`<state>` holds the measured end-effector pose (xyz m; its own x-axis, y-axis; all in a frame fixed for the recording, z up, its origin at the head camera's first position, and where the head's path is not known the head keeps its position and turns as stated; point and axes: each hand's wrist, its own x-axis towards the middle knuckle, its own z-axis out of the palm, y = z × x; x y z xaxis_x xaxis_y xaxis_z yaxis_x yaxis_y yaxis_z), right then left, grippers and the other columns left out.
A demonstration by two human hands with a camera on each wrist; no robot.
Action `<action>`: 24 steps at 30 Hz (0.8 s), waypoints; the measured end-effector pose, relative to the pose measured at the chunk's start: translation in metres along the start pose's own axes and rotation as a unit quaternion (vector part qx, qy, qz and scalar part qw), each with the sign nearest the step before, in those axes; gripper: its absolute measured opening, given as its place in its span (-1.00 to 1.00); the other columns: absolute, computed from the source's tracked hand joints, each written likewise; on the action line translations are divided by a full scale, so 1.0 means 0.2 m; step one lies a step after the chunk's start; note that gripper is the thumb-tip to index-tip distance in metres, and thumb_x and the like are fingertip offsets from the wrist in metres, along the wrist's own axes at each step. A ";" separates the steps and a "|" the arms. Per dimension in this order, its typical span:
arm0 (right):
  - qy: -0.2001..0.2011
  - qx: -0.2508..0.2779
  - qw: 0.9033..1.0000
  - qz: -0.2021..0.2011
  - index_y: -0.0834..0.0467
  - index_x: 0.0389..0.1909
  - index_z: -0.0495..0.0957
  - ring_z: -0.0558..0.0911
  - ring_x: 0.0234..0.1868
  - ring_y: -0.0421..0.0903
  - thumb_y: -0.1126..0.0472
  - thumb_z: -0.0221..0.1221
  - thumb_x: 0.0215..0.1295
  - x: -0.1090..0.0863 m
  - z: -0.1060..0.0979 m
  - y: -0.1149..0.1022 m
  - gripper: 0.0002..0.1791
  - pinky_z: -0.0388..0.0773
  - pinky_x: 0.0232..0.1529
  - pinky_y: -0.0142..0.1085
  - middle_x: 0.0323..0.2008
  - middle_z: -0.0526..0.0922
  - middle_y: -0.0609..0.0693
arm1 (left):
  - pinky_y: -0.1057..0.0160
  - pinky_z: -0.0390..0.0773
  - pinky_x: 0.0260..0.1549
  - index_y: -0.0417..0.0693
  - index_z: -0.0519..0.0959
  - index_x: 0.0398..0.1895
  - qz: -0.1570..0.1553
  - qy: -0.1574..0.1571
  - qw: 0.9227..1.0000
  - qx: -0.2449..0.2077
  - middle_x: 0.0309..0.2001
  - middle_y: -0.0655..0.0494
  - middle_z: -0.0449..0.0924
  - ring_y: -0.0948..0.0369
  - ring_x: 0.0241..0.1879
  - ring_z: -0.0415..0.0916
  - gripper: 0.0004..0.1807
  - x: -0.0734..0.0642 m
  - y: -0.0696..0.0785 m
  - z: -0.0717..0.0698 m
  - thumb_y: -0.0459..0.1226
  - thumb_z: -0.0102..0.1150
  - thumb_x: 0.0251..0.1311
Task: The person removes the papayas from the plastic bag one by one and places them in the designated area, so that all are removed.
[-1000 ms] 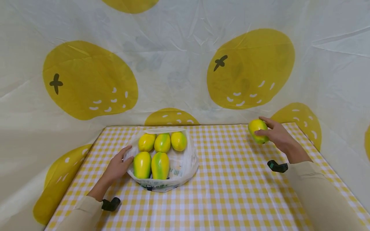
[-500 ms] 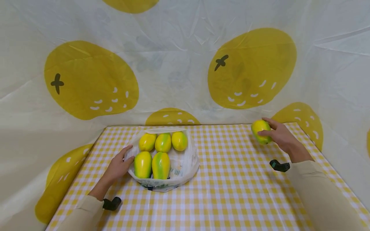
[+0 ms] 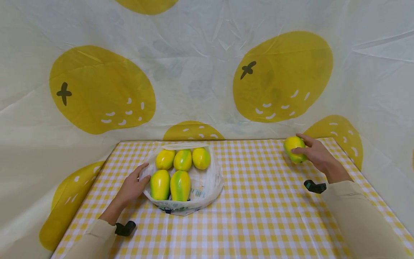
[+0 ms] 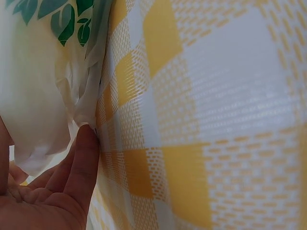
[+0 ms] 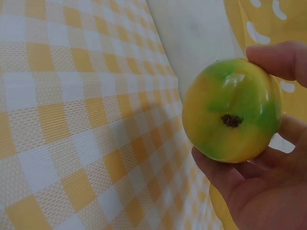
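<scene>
My left hand [image 3: 130,185] is at the left rim of a white plastic bag [image 3: 207,192], the bag's side between its thumb and fingers. In the left wrist view a fingertip touches the bag [image 4: 38,86] low down, by the tablecloth. Inside the open bag lie several glossy yellow-green papayas [image 3: 180,185], in two rows. At the far right of the table, my right hand [image 3: 318,154] grips another papaya [image 3: 294,148], thumb on one side and fingers on the other. The right wrist view shows this papaya [image 5: 230,108] end-on, with its brown stem scar, held above the table.
A yellow-and-white checked tablecloth [image 3: 252,201] covers the table. Behind and beside it hangs a pale curtain [image 3: 194,72] printed with large yellow fruit. Dark wrist cameras [image 3: 125,228] sit on both wrists. A wide stretch of cloth separates the bag from my right hand.
My right hand, with the papaya in its grip, has shifted slightly to the right and a little nearer. The left hand and the bag have stayed in place.
</scene>
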<state>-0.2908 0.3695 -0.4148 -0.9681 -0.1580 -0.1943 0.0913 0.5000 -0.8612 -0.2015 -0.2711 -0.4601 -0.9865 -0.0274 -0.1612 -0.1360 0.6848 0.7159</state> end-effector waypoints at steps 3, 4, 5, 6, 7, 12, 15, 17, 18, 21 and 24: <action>-0.002 0.005 1.000 0.000 0.11 0.70 -0.32 0.52 -0.11 -0.44 0.07 0.17 0.55 0.00 0.00 0.01 0.00 0.64 -0.10 -0.49 0.62 -0.17 0.51 | -0.35 0.25 0.48 0.00 0.03 0.69 -0.002 0.000 1.000 0.002 0.68 -0.21 0.00 -0.26 0.61 0.05 -0.30 0.00 0.00 0.00 -0.11 -0.07 0.60; -0.002 0.005 1.000 0.000 0.12 0.70 -0.32 0.52 -0.11 -0.44 0.07 0.17 0.55 0.01 0.00 0.02 0.00 0.64 -0.10 -0.48 0.62 -0.17 0.51 | -0.35 0.25 0.48 0.00 0.04 0.69 -0.003 0.000 1.000 0.002 0.68 -0.21 0.00 -0.26 0.62 0.05 -0.30 0.00 0.00 0.00 -0.11 -0.06 0.60; -0.003 0.007 1.000 0.000 0.12 0.70 -0.32 0.52 -0.11 -0.45 0.07 0.16 0.56 0.01 0.00 0.02 0.00 0.64 -0.10 -0.48 0.63 -0.19 0.51 | -0.35 0.25 0.48 0.00 0.04 0.69 -0.003 0.000 1.000 0.002 0.68 -0.21 0.00 -0.26 0.61 0.05 -0.30 0.00 0.00 0.00 -0.11 -0.06 0.60; -0.003 0.009 1.000 0.001 0.12 0.70 -0.32 0.52 -0.11 -0.45 0.07 0.16 0.56 0.01 0.00 0.02 0.00 0.64 -0.10 -0.48 0.63 -0.19 0.51 | -0.35 0.25 0.48 0.00 0.04 0.69 -0.004 0.000 1.000 0.003 0.68 -0.21 0.00 -0.26 0.61 0.05 -0.30 0.00 0.00 0.00 -0.11 -0.06 0.60; -0.003 0.010 1.000 0.001 0.11 0.70 -0.32 0.52 -0.11 -0.45 0.07 0.17 0.56 0.01 0.01 0.03 0.00 0.64 -0.10 -0.48 0.63 -0.21 0.50 | -0.35 0.25 0.48 0.00 0.04 0.69 -0.004 0.000 1.000 0.004 0.68 -0.21 0.00 -0.26 0.61 0.06 -0.30 0.01 -0.01 0.00 -0.11 -0.06 0.60; -0.006 0.016 1.000 0.001 0.11 0.70 -0.33 0.52 -0.10 -0.47 0.06 0.16 0.56 0.01 0.01 0.05 0.00 0.65 -0.08 -0.45 0.64 -0.26 0.48 | -0.36 0.26 0.48 0.00 0.05 0.69 -0.002 0.001 1.000 0.003 0.68 -0.21 0.01 -0.27 0.61 0.07 -0.31 0.01 -0.01 0.00 -0.11 -0.05 0.60; -0.006 0.015 1.000 0.002 0.10 0.70 -0.33 0.51 -0.09 -0.49 0.07 0.16 0.56 0.01 0.01 0.06 0.00 0.65 -0.08 -0.46 0.64 -0.27 0.47 | -0.36 0.25 0.48 0.00 0.05 0.69 -0.002 0.000 1.000 0.004 0.67 -0.21 0.02 -0.27 0.60 0.07 -0.31 0.01 -0.01 0.00 -0.11 -0.05 0.59; -0.004 0.013 1.000 0.004 0.10 0.70 -0.34 0.50 -0.09 -0.49 0.07 0.16 0.56 0.02 0.00 0.07 0.00 0.64 -0.09 -0.47 0.64 -0.28 0.48 | -0.36 0.25 0.48 -0.01 0.05 0.69 -0.003 0.000 1.000 0.005 0.67 -0.22 0.02 -0.27 0.60 0.07 -0.30 0.01 -0.01 0.00 -0.11 -0.05 0.59; -0.003 0.012 1.000 0.005 0.10 0.70 -0.34 0.49 -0.10 -0.49 0.07 0.16 0.56 0.02 0.00 0.08 0.00 0.64 -0.09 -0.48 0.64 -0.28 0.48 | -0.36 0.25 0.48 -0.01 0.05 0.69 -0.003 0.000 1.000 0.005 0.67 -0.23 0.02 -0.27 0.60 0.08 -0.30 0.01 -0.01 0.00 -0.11 -0.05 0.59; -0.002 0.009 1.000 0.008 0.10 0.70 -0.34 0.49 -0.10 -0.49 0.07 0.16 0.55 0.01 0.00 0.08 0.01 0.62 -0.10 -0.50 0.64 -0.27 0.48 | -0.35 0.26 0.48 -0.02 0.05 0.69 -0.003 0.001 1.000 0.004 0.67 -0.23 0.02 -0.27 0.60 0.09 -0.30 0.01 -0.01 0.00 -0.11 -0.06 0.59; -0.005 0.012 1.000 0.008 0.11 0.70 -0.34 0.50 -0.11 -0.47 0.06 0.17 0.55 0.01 0.00 0.08 0.02 0.64 -0.10 -0.48 0.64 -0.27 0.49 | -0.35 0.26 0.47 -0.02 0.05 0.69 -0.005 0.002 1.000 0.002 0.67 -0.23 0.02 -0.26 0.60 0.09 -0.30 0.01 0.00 0.00 -0.11 -0.06 0.59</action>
<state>-0.2912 0.3774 -0.4286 -0.9643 -0.1581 -0.2126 0.1125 0.4823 -0.8688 -0.2025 -0.2712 -0.4612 -0.9856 -0.0371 -0.1652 -0.1451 0.6879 0.7112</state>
